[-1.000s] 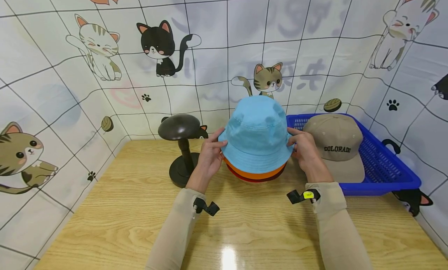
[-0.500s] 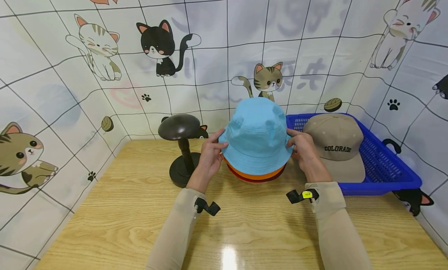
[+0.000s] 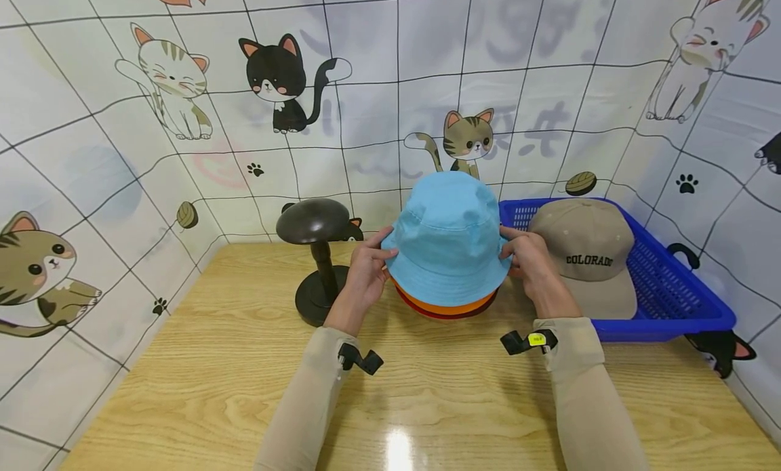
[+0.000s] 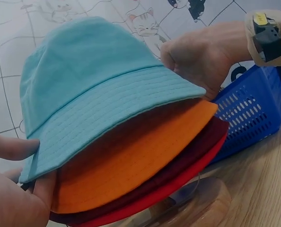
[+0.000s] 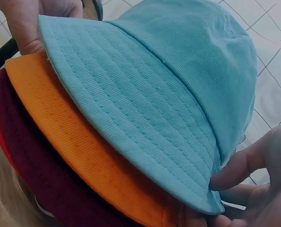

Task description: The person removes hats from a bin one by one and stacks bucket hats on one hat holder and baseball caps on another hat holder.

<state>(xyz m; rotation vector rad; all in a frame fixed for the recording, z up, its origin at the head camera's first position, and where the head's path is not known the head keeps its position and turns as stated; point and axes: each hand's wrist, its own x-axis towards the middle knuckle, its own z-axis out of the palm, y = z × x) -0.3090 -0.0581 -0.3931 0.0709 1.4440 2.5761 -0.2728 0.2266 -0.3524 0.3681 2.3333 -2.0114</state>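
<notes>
A light blue bucket hat [image 3: 450,237] sits over an orange hat [image 4: 131,161], with dark maroon [image 4: 178,182] and red brims [image 4: 145,203] stacked beneath it. On the left side my left hand [image 3: 366,271] pinches the blue brim, thumb above and fingers under it. My right hand [image 3: 532,257] pinches that brim on the opposite side. The crowns of the lower hats are hidden inside the stack. Below the red brim, a round wooden base [image 4: 214,203] shows in the left wrist view.
A black hat stand [image 3: 314,254] with a domed top stands left of the stack. To the right, a blue plastic basket [image 3: 671,308] holds a beige cap [image 3: 582,244] lettered COLORADO. A cat-printed cloth [image 3: 366,105] hangs behind the wooden table [image 3: 232,376].
The blue hat has sunk slightly over the orange one, its front brim a little lower. Both hands keep hold of the brim and have hardly moved.
</notes>
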